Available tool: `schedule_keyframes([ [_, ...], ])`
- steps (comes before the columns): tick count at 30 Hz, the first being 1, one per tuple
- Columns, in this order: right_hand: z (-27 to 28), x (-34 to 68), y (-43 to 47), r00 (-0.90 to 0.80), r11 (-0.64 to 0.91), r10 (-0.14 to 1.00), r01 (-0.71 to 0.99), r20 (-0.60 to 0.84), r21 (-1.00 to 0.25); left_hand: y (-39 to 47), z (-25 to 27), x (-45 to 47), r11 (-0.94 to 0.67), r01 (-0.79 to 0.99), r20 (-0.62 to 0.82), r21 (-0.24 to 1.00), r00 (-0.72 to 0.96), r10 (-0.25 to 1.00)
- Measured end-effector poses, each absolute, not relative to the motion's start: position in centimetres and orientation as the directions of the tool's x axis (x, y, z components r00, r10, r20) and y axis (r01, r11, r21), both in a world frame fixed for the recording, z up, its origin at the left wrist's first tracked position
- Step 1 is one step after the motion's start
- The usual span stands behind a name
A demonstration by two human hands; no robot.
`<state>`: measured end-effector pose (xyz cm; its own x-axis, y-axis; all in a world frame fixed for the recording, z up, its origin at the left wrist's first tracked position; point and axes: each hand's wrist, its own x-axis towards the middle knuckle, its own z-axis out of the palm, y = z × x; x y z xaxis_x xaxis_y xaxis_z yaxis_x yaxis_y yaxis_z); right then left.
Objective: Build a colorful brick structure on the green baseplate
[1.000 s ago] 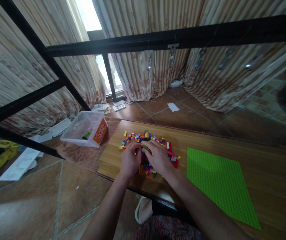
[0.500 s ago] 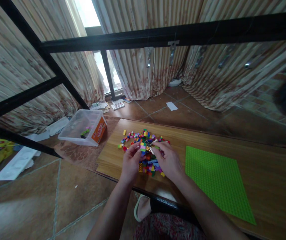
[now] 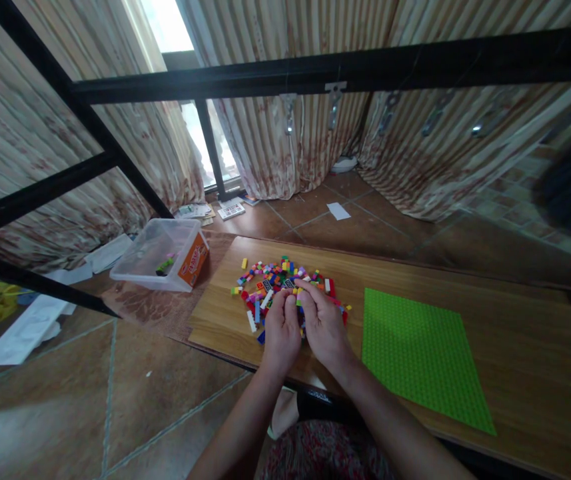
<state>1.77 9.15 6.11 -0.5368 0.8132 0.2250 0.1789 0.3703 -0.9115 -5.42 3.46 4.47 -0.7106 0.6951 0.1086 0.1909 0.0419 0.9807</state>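
Patterned curtains [image 3: 265, 153] hang behind a black metal frame [image 3: 245, 81], beyond brown floor tiles [image 3: 155, 400]. Before us stretches a wooden desk [image 3: 225, 313] with loose toy bricks [image 3: 285, 267] of many colours heaped on it. Our left hand [image 3: 284, 327] and right hand [image 3: 324, 321] come close together over the near side of the heap. Their fingers [image 3: 315, 295] are closed on a small yellow-and-green piece [image 3: 298, 298], which sits between the tips of both hands; much of it is hidden, so we cannot tell its full shape. More bricks lie just beyond the fingertips. On the desk to our right, apart from our hands, a green studded baseplate [image 3: 420, 353] lies flat. Left of the desk stands a clear plastic box [image 3: 152, 280] with an orange label [image 3: 194, 262].
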Motion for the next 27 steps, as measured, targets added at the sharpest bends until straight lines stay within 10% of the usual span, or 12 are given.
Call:
schedule_keyframes([
  [10,5.3,2.4,8.8,-0.561,0.275,0.812,0.12,0.163,-0.954,3.3,4.2,-5.2,0.063,-0.059,-0.086,0.996,-0.712,0.697],
  [19,4.8,2.5,8.8,-0.548,-0.351,0.818,-0.233,-0.175,-0.907,3.0,5.3,-7.2,-0.019,-0.655,-0.418,0.755,-0.504,0.756],
  [27,5.7,4.1,9.1,-0.497,-0.421,0.831,-0.267,-0.251,-0.867,5.2,5.4,-15.0,0.038,-0.299,-0.262,0.953,-0.759,0.596],
])
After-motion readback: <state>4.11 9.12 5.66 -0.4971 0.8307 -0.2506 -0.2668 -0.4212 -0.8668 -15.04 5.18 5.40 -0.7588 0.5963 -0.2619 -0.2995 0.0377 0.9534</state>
